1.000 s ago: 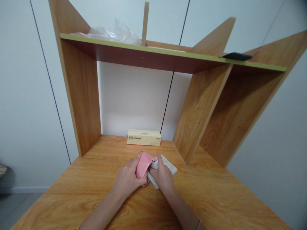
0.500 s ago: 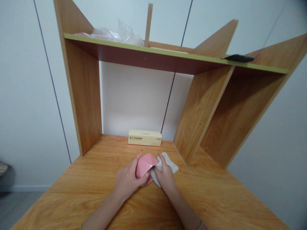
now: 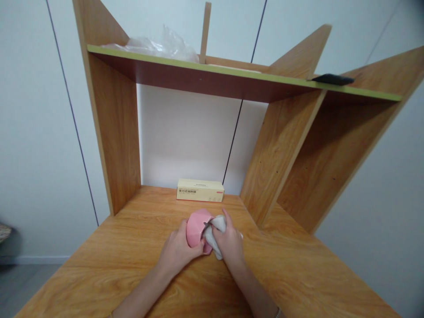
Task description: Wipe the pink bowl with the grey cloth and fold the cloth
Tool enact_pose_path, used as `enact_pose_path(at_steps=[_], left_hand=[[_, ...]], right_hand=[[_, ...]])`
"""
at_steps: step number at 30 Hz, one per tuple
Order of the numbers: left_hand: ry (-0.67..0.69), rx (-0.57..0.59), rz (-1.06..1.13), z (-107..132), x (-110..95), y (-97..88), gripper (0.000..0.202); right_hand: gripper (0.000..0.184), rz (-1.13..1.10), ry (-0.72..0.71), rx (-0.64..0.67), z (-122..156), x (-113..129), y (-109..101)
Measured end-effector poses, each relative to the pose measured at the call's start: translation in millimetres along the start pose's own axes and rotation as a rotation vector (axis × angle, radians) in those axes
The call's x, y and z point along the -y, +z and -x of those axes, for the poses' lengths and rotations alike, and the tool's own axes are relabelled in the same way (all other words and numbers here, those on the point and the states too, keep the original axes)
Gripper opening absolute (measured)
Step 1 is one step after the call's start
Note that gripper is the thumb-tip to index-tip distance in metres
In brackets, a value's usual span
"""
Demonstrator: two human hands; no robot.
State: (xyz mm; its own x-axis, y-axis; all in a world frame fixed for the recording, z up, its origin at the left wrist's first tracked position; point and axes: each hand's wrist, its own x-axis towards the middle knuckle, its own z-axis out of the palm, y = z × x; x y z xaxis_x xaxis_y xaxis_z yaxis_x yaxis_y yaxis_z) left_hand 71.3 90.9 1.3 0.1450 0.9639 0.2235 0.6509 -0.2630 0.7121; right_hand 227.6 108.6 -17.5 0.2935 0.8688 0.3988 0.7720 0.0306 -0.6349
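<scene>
My left hand (image 3: pixel 177 251) is wrapped round a small pink bowl (image 3: pixel 196 226), which is tipped on its side just above the wooden desk (image 3: pixel 132 265). My right hand (image 3: pixel 229 244) is closed on a crumpled white cloth (image 3: pixel 213 229) and presses it against the open side of the bowl. Both hands meet near the middle of the desk. The inside of the bowl is hidden by the cloth and fingers.
A beige carton (image 3: pixel 200 190) lies at the back of the desk against the white wall. Upright wooden panels stand left (image 3: pixel 112 141) and right (image 3: pixel 281 150). The shelf (image 3: pixel 212 73) above carries a clear plastic bag (image 3: pixel 159 44) and a flat black object (image 3: pixel 333 79).
The bowl has turned in my left hand, its opening now facing more to the right. The cloth has been gathered up from the desk and pushed against the bowl.
</scene>
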Motion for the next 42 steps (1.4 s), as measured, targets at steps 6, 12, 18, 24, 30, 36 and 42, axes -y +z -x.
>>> enact_pose_path(at_steps=[6, 12, 18, 24, 30, 36, 42], left_hand=[[0.021, 0.001, -0.122, 3, -7, -0.1, 0.053], [0.027, -0.008, -0.203, 6, -15, -3.0, 0.061], [0.082, 0.031, -0.236, 8, -22, -11.0, 0.067], [0.084, 0.039, -0.238, 5, -10, -11.8, 0.072], [0.114, -0.039, 0.097, 1, 2, 0.0, 0.078], [0.154, -0.046, 0.249, -1, 5, 3.6, 0.068], [0.059, -0.040, 0.059, -1, 2, -3.5, 0.059]], right_hand=[[0.062, 0.141, -0.036, 0.084, -2, -3, -4], [0.059, 0.122, -0.012, 0.114, 0, -2, -4], [0.061, 0.155, -0.156, 0.017, 0, 1, -14], [0.052, -0.188, -0.073, 0.118, 0, -9, -2], [0.053, -0.444, 0.003, 0.002, 0, -12, 12], [0.053, -0.367, -0.026, 0.083, 1, -9, 12], [0.057, 0.149, -0.060, 0.003, 2, -1, -8]])
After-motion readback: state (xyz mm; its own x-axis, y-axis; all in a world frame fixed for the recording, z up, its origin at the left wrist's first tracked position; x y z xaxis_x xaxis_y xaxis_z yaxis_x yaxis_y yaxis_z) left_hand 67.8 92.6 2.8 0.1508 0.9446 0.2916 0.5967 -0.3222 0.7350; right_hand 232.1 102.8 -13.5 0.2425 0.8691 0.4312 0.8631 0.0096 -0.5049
